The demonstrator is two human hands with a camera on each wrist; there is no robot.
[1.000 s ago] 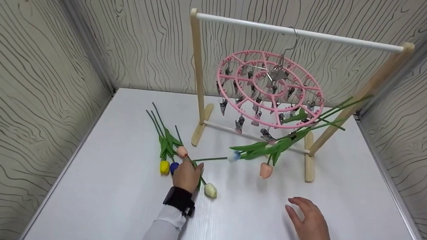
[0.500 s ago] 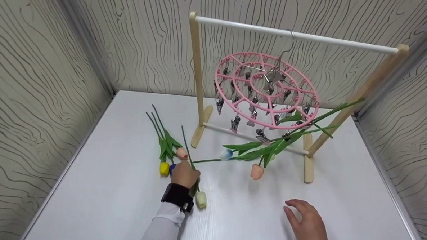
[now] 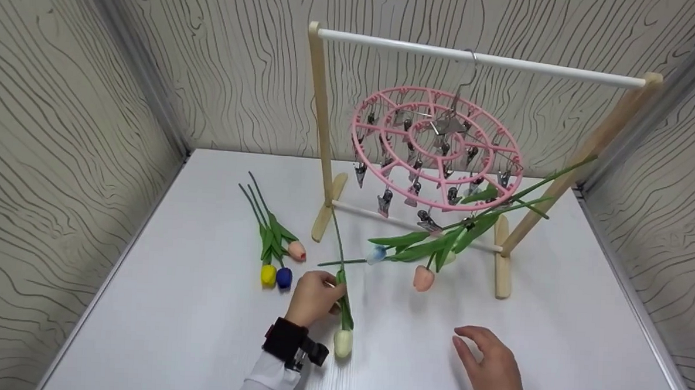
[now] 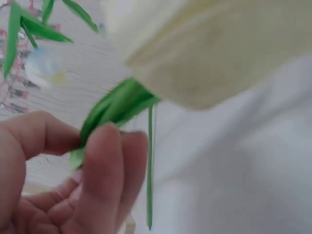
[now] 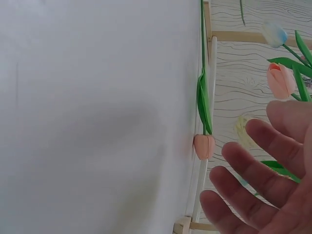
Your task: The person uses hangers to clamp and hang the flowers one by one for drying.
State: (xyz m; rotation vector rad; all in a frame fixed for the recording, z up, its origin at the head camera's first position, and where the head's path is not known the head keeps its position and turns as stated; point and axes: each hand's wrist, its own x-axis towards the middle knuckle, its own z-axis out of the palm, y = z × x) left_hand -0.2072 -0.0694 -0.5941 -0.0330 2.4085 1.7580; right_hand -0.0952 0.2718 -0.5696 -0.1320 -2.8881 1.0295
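In the head view my left hand [image 3: 313, 299] pinches a cream tulip [image 3: 343, 342] by the green leaves and stem, its bloom toward me. The left wrist view has the thumb and fingertips closed on the leaves [image 4: 114, 107], with the bloom [image 4: 204, 53] large and near. My right hand [image 3: 492, 368] is held at the right with fingers apart and loosely bent; nothing lies in it. Left of the left hand lie a yellow tulip [image 3: 268, 275], a dark blue tulip [image 3: 284, 277] and a peach tulip [image 3: 297, 251].
A wooden rack with a white bar [image 3: 389, 42] stands at the back. From it hangs a round pink clip hanger [image 3: 452, 208] with several metal clips. A blue-white tulip [image 3: 377, 254] and another peach tulip [image 3: 423, 278] are at its lower right, stems crossing the right post.
The left hand has moved right, away from the yellow and dark blue tulips, bringing the cream tulip along and turning its stem more upright in view. The right hand has shifted slightly left.
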